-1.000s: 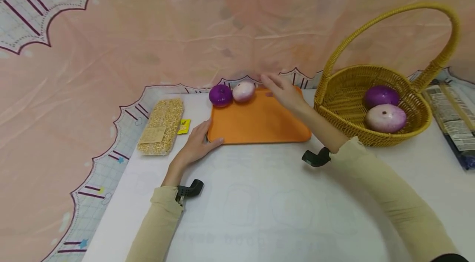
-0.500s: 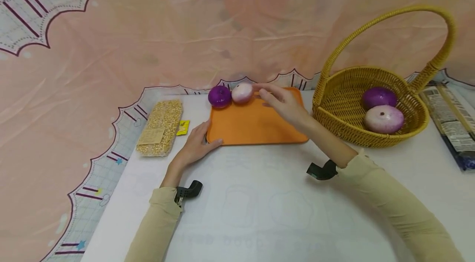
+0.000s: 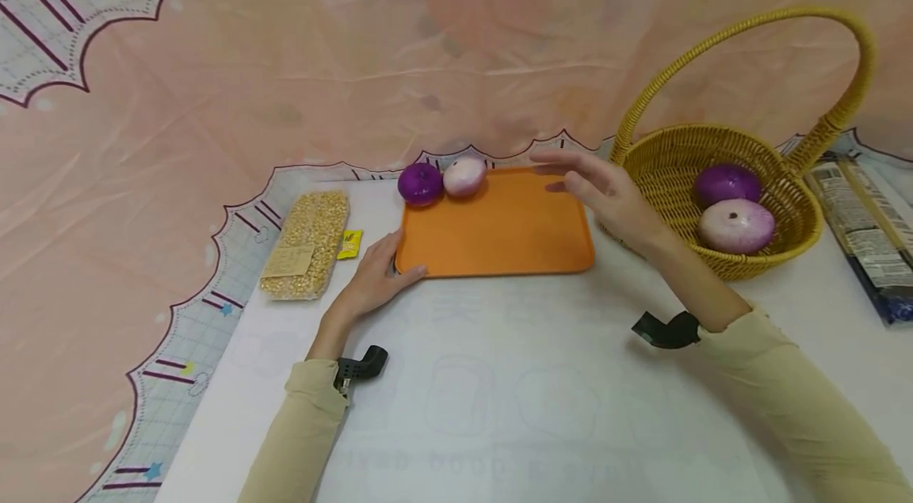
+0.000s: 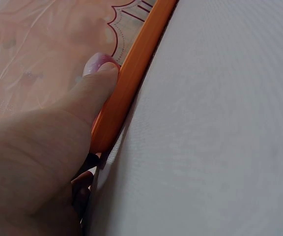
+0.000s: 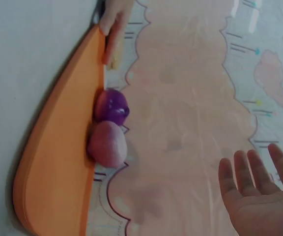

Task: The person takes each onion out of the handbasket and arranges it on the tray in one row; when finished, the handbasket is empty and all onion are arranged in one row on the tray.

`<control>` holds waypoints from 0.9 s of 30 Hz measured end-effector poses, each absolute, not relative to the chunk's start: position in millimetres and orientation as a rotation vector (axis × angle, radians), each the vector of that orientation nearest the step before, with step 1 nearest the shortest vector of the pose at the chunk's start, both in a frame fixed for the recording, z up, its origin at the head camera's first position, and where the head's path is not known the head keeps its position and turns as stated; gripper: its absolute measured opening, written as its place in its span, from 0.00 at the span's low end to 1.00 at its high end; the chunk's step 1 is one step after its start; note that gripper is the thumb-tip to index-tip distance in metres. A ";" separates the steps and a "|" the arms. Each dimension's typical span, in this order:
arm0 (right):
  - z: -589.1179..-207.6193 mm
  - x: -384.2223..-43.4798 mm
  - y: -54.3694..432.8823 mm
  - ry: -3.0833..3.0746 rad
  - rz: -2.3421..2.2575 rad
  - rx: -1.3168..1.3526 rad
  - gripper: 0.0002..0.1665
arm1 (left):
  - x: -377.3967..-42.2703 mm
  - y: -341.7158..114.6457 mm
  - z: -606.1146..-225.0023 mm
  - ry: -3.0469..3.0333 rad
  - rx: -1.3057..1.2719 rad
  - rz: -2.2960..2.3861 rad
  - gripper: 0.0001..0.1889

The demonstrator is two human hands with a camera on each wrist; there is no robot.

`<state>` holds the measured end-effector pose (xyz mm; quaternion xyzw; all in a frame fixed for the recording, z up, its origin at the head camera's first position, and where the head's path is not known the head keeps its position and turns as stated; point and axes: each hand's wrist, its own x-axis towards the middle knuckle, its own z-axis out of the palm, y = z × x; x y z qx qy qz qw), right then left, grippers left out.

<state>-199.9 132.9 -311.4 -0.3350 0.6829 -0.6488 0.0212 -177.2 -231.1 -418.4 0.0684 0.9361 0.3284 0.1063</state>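
My left hand [image 3: 373,275] grips the near left corner of an orange tray [image 3: 499,241], fingers along its side. In the left wrist view, its thumb [image 4: 99,88] lies over the tray's rim. Two round, onion-like vegetables sit side by side at the tray's far left: a deep purple one [image 3: 421,184] and a pale pinkish-white one [image 3: 464,176]. My right hand [image 3: 606,190] is raised over the tray's right end, beside the basket, holding nothing. In the right wrist view its fingers [image 5: 259,172] are spread and apart from both vegetables.
A yellow wicker basket [image 3: 656,158] with a tall handle stands right of the tray. Inside lie a purple vegetable [image 3: 727,184] and a pale one [image 3: 736,226]. A bag of corn kernels [image 3: 307,241] and a small yellow packet [image 3: 349,244] lie left; a dark package [image 3: 866,234] lies far right.
My right hand moved left to the pale vegetable's side, then drew back right toward the basket. The vegetables look unmoved, and my left hand has kept its place on the tray.
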 end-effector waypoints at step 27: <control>-313.3 -217.9 238.7 1.151 -2.137 -1.439 0.28 | -176.7 -229.0 -414.0 2.754 0.207 0.944 0.50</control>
